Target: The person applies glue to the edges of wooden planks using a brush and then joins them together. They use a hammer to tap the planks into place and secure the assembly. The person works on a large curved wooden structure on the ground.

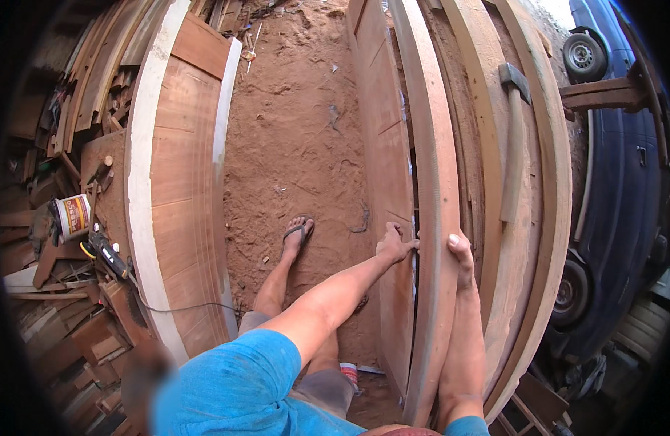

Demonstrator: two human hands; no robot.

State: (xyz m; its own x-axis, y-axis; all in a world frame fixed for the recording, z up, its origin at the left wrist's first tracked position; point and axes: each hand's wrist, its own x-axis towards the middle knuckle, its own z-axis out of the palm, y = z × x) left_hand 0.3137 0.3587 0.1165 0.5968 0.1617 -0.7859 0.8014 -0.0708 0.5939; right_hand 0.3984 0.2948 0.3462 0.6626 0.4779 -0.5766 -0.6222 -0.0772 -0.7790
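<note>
A long wooden beam point(440, 196) runs away from me on the right, its narrow face up. Close along its left side stands a brown panelled door point(382, 145) on edge, a dark gap between them. My left hand point(396, 243) grips the door's upper edge, fingers curled, one fingertip at the gap. Around the right side of the beam is my right hand point(463, 258), its thumb up near the top face; its other fingers are largely hidden. A hatchet point(512, 145) with a dark head and wooden handle rests on the timbers right of the beam.
Another panelled door point(186, 160) with pale edges stands at the left. Beyond it are a white bucket point(74, 216), a corded power tool point(108, 253) and heaped wood scraps point(95, 341). Sandy ground point(295, 131) lies between the doors. A blue car point(618, 189) is at the far right.
</note>
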